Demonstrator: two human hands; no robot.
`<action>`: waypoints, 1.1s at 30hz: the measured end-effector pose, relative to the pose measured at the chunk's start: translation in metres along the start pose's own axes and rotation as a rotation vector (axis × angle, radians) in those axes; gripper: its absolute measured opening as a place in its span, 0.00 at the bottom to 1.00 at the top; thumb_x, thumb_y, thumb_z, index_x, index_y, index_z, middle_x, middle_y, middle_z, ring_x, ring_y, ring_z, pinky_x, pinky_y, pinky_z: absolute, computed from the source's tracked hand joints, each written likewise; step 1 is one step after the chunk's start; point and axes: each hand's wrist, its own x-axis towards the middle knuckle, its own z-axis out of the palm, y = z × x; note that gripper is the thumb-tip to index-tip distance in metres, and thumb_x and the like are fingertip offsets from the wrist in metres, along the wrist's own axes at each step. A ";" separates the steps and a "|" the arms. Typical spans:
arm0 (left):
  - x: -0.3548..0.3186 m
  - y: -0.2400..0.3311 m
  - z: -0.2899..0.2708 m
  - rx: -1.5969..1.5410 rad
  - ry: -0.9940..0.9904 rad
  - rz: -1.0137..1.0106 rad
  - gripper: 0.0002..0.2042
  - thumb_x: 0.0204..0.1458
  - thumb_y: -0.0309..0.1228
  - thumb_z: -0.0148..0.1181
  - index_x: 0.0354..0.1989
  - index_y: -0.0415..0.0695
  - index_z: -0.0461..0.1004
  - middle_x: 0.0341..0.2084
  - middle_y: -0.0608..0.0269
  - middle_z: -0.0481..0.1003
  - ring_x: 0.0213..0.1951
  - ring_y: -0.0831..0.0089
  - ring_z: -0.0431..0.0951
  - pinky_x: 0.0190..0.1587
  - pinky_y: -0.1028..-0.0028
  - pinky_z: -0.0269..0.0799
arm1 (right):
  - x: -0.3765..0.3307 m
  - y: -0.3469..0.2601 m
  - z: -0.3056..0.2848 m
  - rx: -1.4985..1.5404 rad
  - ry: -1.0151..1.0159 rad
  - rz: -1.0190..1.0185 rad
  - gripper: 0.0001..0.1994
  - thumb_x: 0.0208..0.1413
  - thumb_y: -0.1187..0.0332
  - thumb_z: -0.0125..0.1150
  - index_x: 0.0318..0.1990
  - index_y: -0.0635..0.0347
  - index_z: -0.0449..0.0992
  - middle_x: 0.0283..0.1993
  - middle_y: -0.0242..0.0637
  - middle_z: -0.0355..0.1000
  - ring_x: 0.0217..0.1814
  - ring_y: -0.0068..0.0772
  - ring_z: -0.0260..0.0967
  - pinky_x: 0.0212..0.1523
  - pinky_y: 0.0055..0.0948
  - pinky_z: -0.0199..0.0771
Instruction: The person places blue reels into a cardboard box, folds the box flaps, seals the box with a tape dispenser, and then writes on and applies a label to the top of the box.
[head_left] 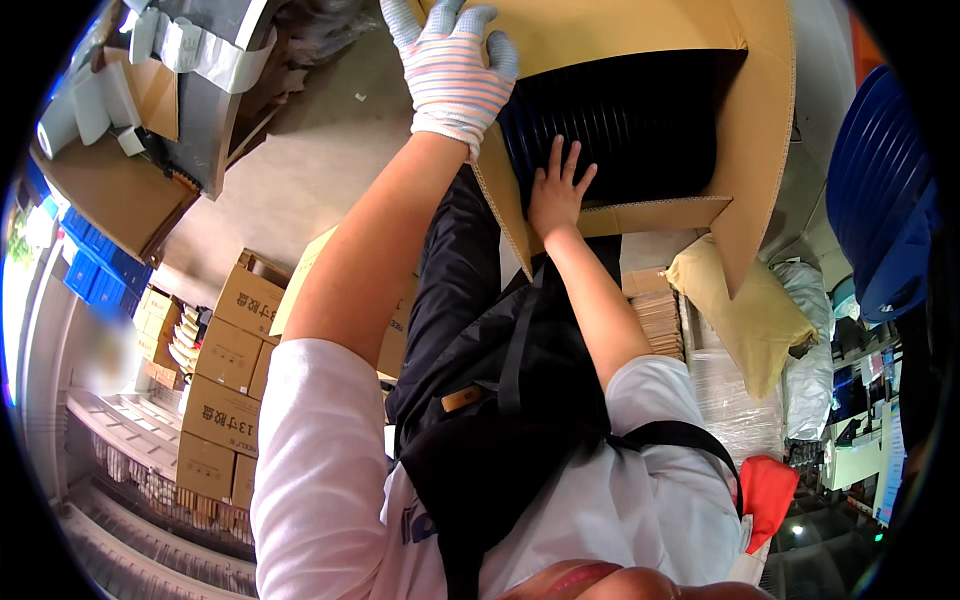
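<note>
A large open cardboard carton point(762, 150) stands in front of me, packed with a row of black ribbed discs point(640, 120), set on edge. My right hand point(560, 195), bare, reaches over the near flap with its fingers stretched apart at the discs; whether it presses on them I cannot tell. My left hand point(455, 75) wears a striped knitted glove. It is at the carton's far left corner, fingers spread and partly cut off by the picture's top, and contact with the cardboard is unclear.
Blue discs point(880, 190) are stacked at the right. Taped cartons point(222, 410) rise in a pile at the left. A workbench point(205, 130) with paper rolls stands far left. Near the right side lie a tan sack point(745, 320) and flattened cardboard point(655, 325).
</note>
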 end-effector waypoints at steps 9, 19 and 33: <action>-0.011 -0.018 0.009 0.184 -0.099 -0.026 0.15 0.42 0.35 0.61 0.41 0.51 0.76 0.53 0.60 0.71 0.65 0.38 0.47 0.67 0.51 0.46 | -0.050 0.019 -0.023 0.196 -0.006 -0.226 0.12 0.53 0.65 0.56 0.43 0.58 0.75 0.71 0.43 0.49 0.74 0.49 0.39 0.69 0.60 0.35; -0.008 -0.026 0.012 0.255 -0.081 -0.065 0.12 0.43 0.33 0.62 0.38 0.51 0.77 0.51 0.65 0.73 0.66 0.42 0.46 0.67 0.56 0.48 | -0.118 0.039 -0.022 0.008 -0.085 -0.323 0.09 0.48 0.69 0.51 0.35 0.56 0.77 0.35 0.37 0.73 0.46 0.36 0.67 0.52 0.36 0.61; -0.009 -0.037 0.013 0.307 -0.050 -0.002 0.12 0.43 0.35 0.60 0.37 0.48 0.77 0.50 0.61 0.74 0.65 0.42 0.48 0.68 0.51 0.41 | -0.164 0.061 0.040 0.438 -0.478 -0.011 0.11 0.48 0.60 0.53 0.30 0.56 0.78 0.33 0.45 0.76 0.40 0.47 0.74 0.38 0.42 0.74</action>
